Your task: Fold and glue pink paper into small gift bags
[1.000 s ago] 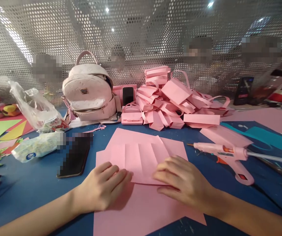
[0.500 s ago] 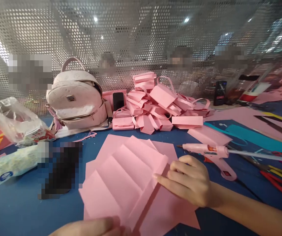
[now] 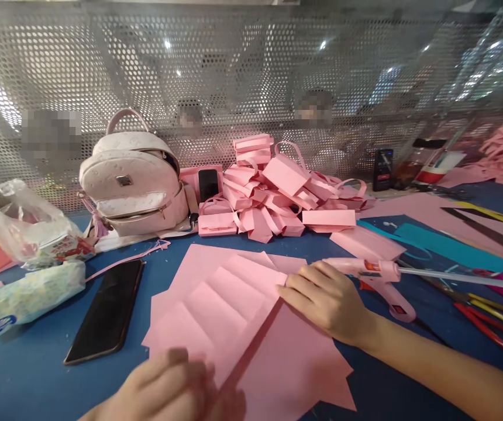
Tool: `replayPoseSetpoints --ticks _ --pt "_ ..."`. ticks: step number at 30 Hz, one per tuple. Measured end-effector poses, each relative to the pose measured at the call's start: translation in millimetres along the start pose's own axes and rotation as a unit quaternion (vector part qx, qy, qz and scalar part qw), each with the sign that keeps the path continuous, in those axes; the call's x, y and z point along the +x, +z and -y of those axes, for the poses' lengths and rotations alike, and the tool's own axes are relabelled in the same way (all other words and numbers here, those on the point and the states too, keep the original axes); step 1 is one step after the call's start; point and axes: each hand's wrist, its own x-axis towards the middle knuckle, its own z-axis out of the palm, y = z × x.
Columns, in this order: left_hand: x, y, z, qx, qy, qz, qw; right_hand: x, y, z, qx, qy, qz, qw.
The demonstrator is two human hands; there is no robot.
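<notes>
A creased pink paper sheet with several parallel folds lies tilted over a stack of larger pink sheets. My right hand is closed at the sheet's right corner, thumb and fingers pinching its edge. Near the bottom, my left hand is at the sheet's lower end, its fingers curled and smeared by motion, so its hold on the paper is unclear. Just behind my right hand lies a pink glue gun with a clear glue stick in its back.
Folded pink paper bags are piled at the back beside a pale backpack. A black phone and a tissue pack lie left. Scissors with red handles and teal paper are at the right.
The narrow flap along the sheet's right edge, raised before, now lies flatter. My right hand has shifted to the corner. My left hand has risen further into view.
</notes>
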Motion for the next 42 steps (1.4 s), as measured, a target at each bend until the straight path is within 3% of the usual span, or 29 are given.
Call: replayPoseSetpoints --ticks 1,3,6,10,15,19,22,29,33,38,42 --pt "8.9 -0.3 3.0 -0.012 -0.004 -0.022 1.000 0.3 -0.3 0.2 -0.001 0.000 0.011 1.000" --pt "24.0 -0.9 9.5 -0.024 -0.028 0.010 0.999 0.2 0.3 1.7 0.014 -0.010 0.032 0.999" --pt "34.9 -0.4 16.5 -0.008 -0.013 0.030 0.999 -1.7 3.2 6.0 0.071 -0.047 0.048 0.995" --pt "35.1 2.4 18.3 0.019 -0.011 0.049 0.999 -2.9 1.9 14.4 0.150 -0.054 0.047 0.986" --pt "31.3 7.4 6.7 -0.013 -0.038 -0.042 0.998 2.7 -11.2 33.2 0.279 -0.032 0.092 0.955" --pt "25.1 11.9 -2.3 -0.034 -0.017 -0.013 0.999 4.7 -15.8 47.6 0.339 -0.049 0.180 0.922" --pt "21.7 12.5 1.1 -0.081 -0.031 0.027 0.996 3.9 -13.4 50.5 0.340 -0.058 0.197 0.918" --pt "23.5 6.0 24.3 -0.278 -0.099 0.136 0.946 3.0 -8.9 47.3 0.331 -0.098 0.202 0.916" --pt "22.2 6.5 24.3 -0.364 -0.184 0.162 0.899 1.3 -6.4 47.2 0.347 -0.104 0.180 0.915" --pt "22.4 11.5 8.3 -0.338 -0.367 0.145 0.854 2.4 -6.1 47.3 0.349 -0.120 0.172 0.913" --pt "32.1 13.6 3.4 -0.298 -0.398 0.170 0.851 3.1 -7.3 47.9 0.335 -0.131 0.164 0.919"
